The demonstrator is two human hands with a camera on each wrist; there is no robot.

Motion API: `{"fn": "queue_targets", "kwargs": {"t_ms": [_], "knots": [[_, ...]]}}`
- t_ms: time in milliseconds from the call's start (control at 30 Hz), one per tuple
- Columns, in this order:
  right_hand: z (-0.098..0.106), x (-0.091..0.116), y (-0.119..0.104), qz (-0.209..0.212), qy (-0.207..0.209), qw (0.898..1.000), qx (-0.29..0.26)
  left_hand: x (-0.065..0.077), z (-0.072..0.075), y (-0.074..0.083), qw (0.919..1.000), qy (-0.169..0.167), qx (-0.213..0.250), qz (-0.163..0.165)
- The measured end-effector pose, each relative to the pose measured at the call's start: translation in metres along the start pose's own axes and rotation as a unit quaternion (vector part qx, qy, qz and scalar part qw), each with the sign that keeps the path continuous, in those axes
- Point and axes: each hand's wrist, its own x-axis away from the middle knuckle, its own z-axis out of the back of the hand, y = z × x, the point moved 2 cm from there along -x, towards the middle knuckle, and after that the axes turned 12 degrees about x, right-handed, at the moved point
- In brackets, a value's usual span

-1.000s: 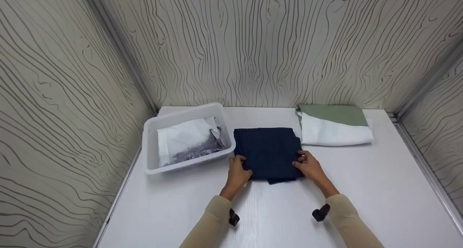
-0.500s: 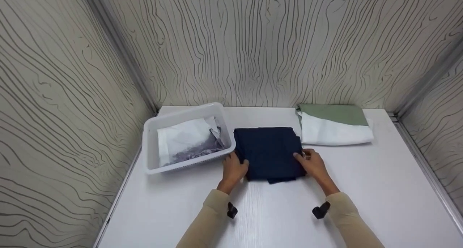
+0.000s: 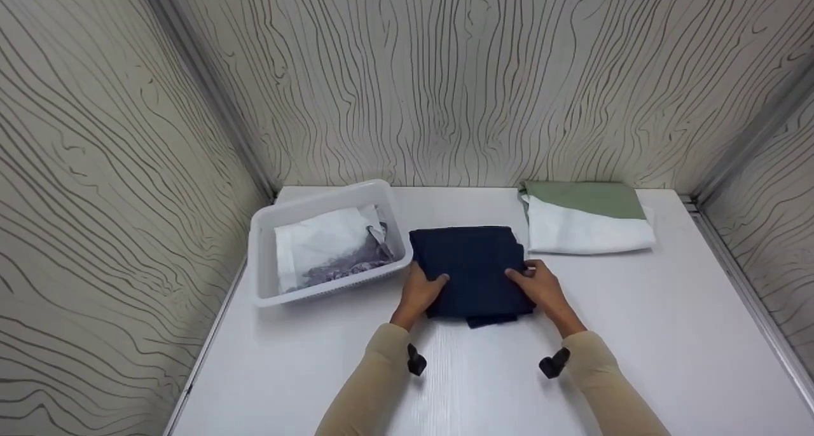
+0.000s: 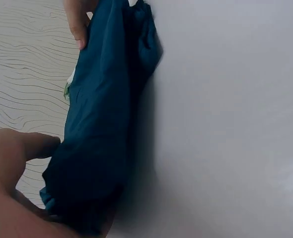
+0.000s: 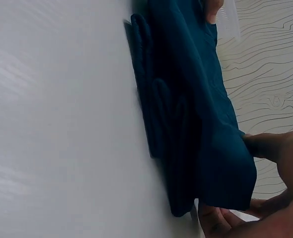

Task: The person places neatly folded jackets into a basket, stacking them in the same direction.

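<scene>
In the head view a folded dark navy garment (image 3: 474,267) lies in the middle of the white table, several layers thick. My left hand (image 3: 418,292) grips its left side, thumb on top and the other fingers tucked beneath. On the opposite side my right hand (image 3: 542,290) pinches the fabric the same way. Both wrist views show the garment's near edge rising off the table, its layers hanging loosely. The thumb of the left hand (image 4: 12,183) presses the upper fold, its fingers mostly hidden underneath. Fingertips of the right hand (image 5: 280,178) show below the cloth.
A white plastic basket (image 3: 334,285) stands close to the garment's left side, holding a folded white and purple-grey garment (image 3: 324,239). At the back right lies a folded green and white garment (image 3: 588,223). Wood-patterned walls (image 3: 445,80) enclose the table (image 3: 483,385).
My left hand first slid outward toward the basket, then its thumb came in over the garment's top. The right thumb shifted further inward. The garment stays almost in the same place.
</scene>
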Motion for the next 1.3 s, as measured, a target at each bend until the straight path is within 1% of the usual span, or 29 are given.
{"fn": "queue_targets", "kwargs": {"t_ms": [100,267,367,433,600,667,733,833,967,1100,1300], "knots": [[-0.002,0.000,-0.002,-0.005,-0.005,1.000,-0.006,-0.001,-0.001,-0.003,0.9997,-0.004,0.025,0.005],[-0.001,0.002,-0.008,-0.009,-0.007,1.000,0.006,-0.004,0.000,-0.006,0.9980,0.003,0.063,-0.007],[-0.001,0.002,-0.009,-0.014,-0.007,1.000,0.009,-0.007,-0.001,-0.008,0.9956,-0.002,0.093,-0.015],[-0.001,0.001,-0.008,-0.018,-0.010,1.000,0.010,-0.007,-0.001,-0.010,0.9941,-0.007,0.108,-0.011],[-0.003,-0.001,-0.003,-0.049,-0.024,0.998,-0.030,-0.008,-0.001,-0.013,0.9923,-0.009,0.123,0.014],[-0.003,-0.002,-0.002,-0.061,-0.031,0.996,-0.060,-0.008,-0.001,-0.013,0.9916,-0.013,0.128,0.018],[-0.003,-0.002,-0.003,-0.064,-0.039,0.994,-0.082,-0.007,-0.001,-0.013,0.9910,-0.020,0.131,0.018],[-0.004,-0.002,-0.005,-0.056,-0.055,0.993,-0.086,-0.007,-0.001,-0.014,0.9888,-0.029,0.144,0.027],[-0.006,0.000,-0.008,-0.043,-0.065,0.994,-0.070,-0.007,-0.001,-0.017,0.9855,-0.034,0.162,0.039],[-0.006,0.000,-0.009,-0.029,-0.058,0.995,-0.070,-0.007,0.000,-0.019,0.9830,-0.036,0.177,0.033],[-0.003,-0.001,-0.007,0.004,-0.034,0.999,-0.032,-0.006,-0.001,-0.022,0.9779,-0.036,0.203,0.034]]}}
